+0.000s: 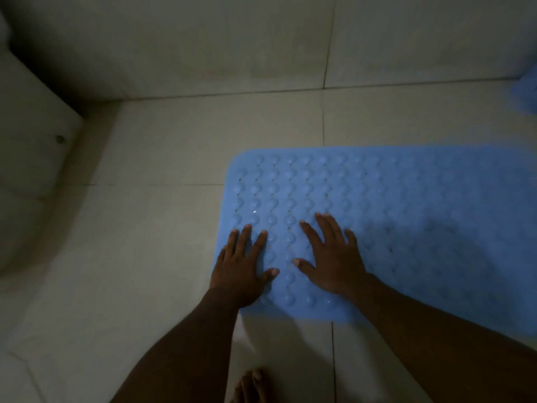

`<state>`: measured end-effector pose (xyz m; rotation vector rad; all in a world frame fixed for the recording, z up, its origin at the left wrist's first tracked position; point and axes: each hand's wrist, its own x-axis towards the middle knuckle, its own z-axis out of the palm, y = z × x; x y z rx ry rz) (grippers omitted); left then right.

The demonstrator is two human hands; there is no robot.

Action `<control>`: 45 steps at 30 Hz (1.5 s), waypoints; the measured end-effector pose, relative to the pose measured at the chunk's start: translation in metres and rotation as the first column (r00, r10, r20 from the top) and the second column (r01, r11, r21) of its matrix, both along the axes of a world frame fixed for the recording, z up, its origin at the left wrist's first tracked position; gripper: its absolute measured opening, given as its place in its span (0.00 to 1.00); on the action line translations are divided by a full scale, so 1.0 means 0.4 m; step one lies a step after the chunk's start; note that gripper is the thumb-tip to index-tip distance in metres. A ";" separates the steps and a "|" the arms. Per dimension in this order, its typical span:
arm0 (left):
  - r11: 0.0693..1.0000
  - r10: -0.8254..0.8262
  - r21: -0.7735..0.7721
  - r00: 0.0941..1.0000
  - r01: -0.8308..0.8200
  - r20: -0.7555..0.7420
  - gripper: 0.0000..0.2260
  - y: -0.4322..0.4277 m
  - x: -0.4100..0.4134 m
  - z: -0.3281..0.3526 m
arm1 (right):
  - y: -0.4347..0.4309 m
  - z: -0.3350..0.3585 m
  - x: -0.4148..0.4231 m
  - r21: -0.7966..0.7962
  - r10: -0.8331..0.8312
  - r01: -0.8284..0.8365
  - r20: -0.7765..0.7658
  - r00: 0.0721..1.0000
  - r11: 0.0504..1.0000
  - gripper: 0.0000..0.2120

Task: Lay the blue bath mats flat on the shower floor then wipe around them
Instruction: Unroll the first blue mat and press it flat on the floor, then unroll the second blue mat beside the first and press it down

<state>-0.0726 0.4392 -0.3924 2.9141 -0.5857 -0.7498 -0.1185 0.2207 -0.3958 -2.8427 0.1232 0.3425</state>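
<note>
A blue bath mat with rows of round bumps and small holes lies flat on the pale tiled shower floor, running off the right edge of the view. My left hand lies palm down on the mat's near left corner, fingers straight and spread. My right hand presses flat on the mat just to the right of it, fingers also spread. A second piece of blue mat shows at the far right edge, mostly cut off.
The tiled wall rises behind the floor. A white fixture with a small round cap stands at the left. Bare toes show at the bottom edge. The light is dim.
</note>
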 end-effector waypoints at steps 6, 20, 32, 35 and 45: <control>0.988 0.010 0.152 1.000 -0.006 -0.024 0.39 -0.140 0.043 0.120 | -0.173 0.150 0.060 0.065 0.000 0.012 -0.188 0.982 0.998 0.33; 0.924 -0.306 -0.091 0.863 0.370 0.403 0.41 -0.753 0.296 0.624 | -0.720 0.747 0.199 -0.117 -0.247 0.261 0.118 0.962 0.958 0.34; 0.818 -0.486 -0.045 0.731 0.573 0.478 0.44 -1.205 0.319 0.836 | -1.154 0.958 0.196 -0.219 -0.426 0.521 0.364 0.828 0.825 0.38; 0.805 -0.508 -0.029 0.714 0.592 0.481 0.45 -1.293 0.317 0.842 | -1.214 0.905 0.209 -0.226 -0.465 0.534 0.295 0.834 0.815 0.39; 0.774 -0.516 -0.078 0.698 0.628 0.497 0.50 -1.452 0.342 0.815 | -1.207 0.778 0.180 -0.207 -0.338 0.489 0.499 0.798 0.847 0.28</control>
